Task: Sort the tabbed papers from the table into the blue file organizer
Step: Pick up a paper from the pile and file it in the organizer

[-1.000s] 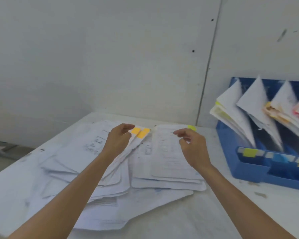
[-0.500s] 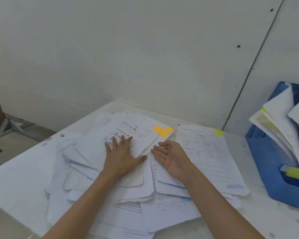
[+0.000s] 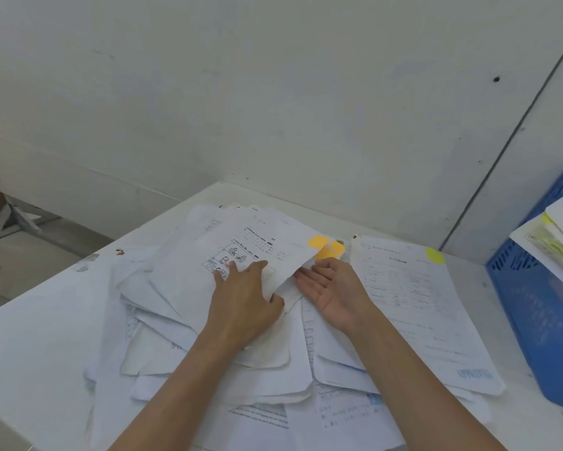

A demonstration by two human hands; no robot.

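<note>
step: looks like separating the orange-tabbed sheets (image 3: 241,252) from the loose paper pile (image 3: 163,323) on the table (image 3: 29,346)
left hand (image 3: 244,301): palm down, fingers straight, pressing flat on the top orange-tabbed sheet; thumb at that sheet's right edge, nothing gripped
right hand (image 3: 333,289): palm up, fingers relaxed and extended, fingertips tucked under the raised right edge of the same sheets, just near of the orange tabs (image 3: 325,247); holds nothing yet
other target: yellow-tabbed sheet (image 3: 413,307) lies flat just right of the right hand
destination: blue file organizer (image 3: 533,307) at far right edge of the table, already holding filed papers (image 3: 546,245)
how: slide the right hand further under until it supports the whole tabbed bundle, keep the left hand's pressure light, then pinch top and bottom together
check: both orange tabs come up together, untabbed sheets stay down
risk: thin sheets fan out or drag neighbours; lift slowly
</note>
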